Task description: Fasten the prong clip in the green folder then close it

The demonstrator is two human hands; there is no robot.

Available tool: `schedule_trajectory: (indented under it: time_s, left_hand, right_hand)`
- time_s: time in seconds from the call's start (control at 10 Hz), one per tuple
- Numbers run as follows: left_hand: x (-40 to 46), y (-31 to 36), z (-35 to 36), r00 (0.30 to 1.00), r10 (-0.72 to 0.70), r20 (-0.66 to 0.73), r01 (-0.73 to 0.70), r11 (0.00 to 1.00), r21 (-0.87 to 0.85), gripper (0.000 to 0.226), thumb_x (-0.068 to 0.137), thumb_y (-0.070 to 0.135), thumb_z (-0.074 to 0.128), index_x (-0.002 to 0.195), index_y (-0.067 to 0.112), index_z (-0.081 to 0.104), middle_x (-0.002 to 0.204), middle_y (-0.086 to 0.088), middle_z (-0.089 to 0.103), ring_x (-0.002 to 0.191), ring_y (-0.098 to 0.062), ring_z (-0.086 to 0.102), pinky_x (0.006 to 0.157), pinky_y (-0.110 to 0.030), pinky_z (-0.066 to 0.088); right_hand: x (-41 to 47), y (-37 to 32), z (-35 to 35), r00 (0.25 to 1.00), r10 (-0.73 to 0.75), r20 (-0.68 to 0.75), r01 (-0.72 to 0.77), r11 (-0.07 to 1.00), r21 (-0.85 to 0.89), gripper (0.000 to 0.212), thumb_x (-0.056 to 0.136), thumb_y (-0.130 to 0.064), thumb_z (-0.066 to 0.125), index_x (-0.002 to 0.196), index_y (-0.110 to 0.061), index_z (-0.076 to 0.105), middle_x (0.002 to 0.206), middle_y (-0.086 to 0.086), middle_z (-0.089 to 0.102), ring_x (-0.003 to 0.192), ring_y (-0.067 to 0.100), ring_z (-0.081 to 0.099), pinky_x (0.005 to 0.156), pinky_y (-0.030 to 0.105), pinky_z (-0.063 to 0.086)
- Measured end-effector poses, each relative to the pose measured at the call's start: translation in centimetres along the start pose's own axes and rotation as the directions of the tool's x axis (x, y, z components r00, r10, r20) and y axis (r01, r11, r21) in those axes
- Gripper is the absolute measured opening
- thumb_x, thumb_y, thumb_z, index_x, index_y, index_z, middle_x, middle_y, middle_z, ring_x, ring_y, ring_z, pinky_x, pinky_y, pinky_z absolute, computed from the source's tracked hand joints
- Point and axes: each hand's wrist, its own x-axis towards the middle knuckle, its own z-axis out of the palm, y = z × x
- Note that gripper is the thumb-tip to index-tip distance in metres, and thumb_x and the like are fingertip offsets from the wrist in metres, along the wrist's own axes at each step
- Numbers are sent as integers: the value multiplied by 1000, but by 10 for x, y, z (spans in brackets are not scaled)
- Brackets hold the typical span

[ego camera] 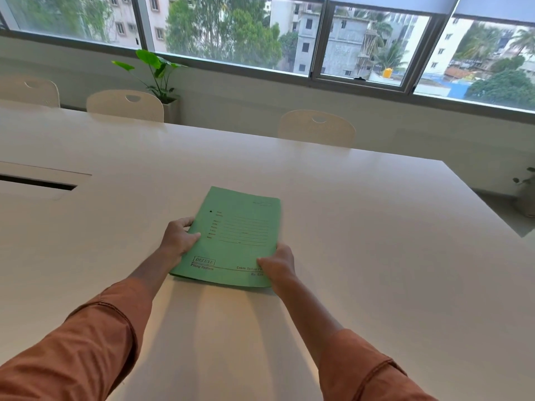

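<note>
Lying closed between both hands' fingers (194,235): green folder (231,238)

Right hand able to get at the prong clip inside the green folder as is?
Probably not. The green folder lies closed on the table, cover hiding the clip. The right hand and left hand grip its edges, so the cover must open first.

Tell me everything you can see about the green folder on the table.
The green card folder is closed, front cover up, lying on the white table and turned slightly clockwise. Its cover carries printed form lines, a boxed "DELUXE" logo near the bottom and a small dark dot near the top left. The left hand grips its left edge, thumb on the cover; the right hand holds its lower right corner. No prong clip shows.
</note>
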Motion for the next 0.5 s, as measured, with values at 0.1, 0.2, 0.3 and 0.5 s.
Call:
schedule_trajectory:
  time_s: [0.1, 0.2, 0.3, 0.5]
  left_hand:
    - [9, -10, 0, 1000, -4, -5, 4, 998, 64, 55, 94, -5, 69, 145, 11, 57, 127, -21, 70, 100, -39, 73, 89, -48, 62]
    - [8, -9, 9, 1000, 21, 24, -30, 873, 487, 56, 96, 24, 71, 148, 23, 52, 145, -18, 54, 126, -38, 50, 100, -47, 48]
    - [-7, -10, 26, 992, 39, 120, -118, 636, 763, 72, 99, 49, 58, 157, 20, 26, 164, -11, 13, 141, -35, 25, 110, -48, 31]
    - [-35, -37, 56, 975, 145, 169, -221, 553, 803, 82, 107, 57, 20, 164, 6, -8, 174, -13, -15, 160, -30, -14, 129, -51, -8]
  right_hand:
    - [0, 1, 2, 999, -31, -30, 28, 995, -98, 45, 68, -1, 71, 112, -11, 72, 114, 13, 70, 95, 26, 72, 80, 37, 66]
    - [-7, 2, 2, 996, -87, -26, 78, 965, -252, 54, 71, -7, 80, 121, -9, 58, 124, 10, 45, 113, 23, 51, 101, 33, 55]
    - [-17, 10, 3, 983, -180, -45, 140, 877, -459, 65, 77, -21, 82, 132, -11, 50, 138, 9, 36, 130, 27, 35, 115, 38, 35]
    - [-39, 26, -4, 942, -333, 49, 302, 772, -560, 81, 94, -42, 60, 158, -7, 24, 162, 9, 30, 148, 27, 28, 123, 42, 23]
